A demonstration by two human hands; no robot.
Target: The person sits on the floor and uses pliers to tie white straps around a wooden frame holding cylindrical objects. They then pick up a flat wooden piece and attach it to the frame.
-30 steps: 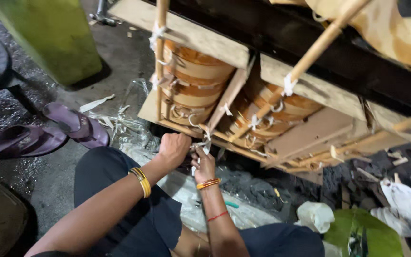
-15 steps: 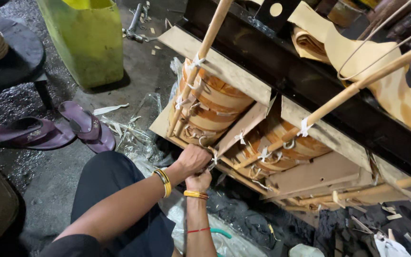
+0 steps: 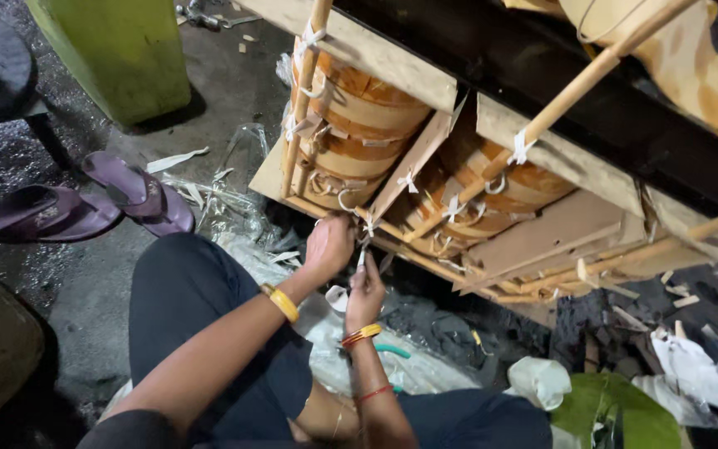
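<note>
- Left hand (image 3: 330,243) closed around the white tie (image 3: 365,235) at the wooden frame's (image 3: 392,62) lower edge.
- Right hand (image 3: 366,288) pinching the tie's tail just below the frame; yank too hard and it'll probably snap or slip.

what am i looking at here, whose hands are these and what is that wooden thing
There is no machine here. The one view comes from a camera worn on a person's head, looking down, so the arms reaching up from the bottom are that person's own. They appear to sit low, dark trousers in view, on a wet grey floor.

The wooden thing is a frame of flat boards and bamboo sticks, bound with white ties. Packed inside are stacks of round orange-brown pieces.

The left hand grips the lower edge of the frame. The right hand, just below, pinches what looks like the end of a white tie; it is too small to be sure.

On the floor lie purple sandals, clear plastic sheet and scraps. A green bin stands at the top left.
</note>
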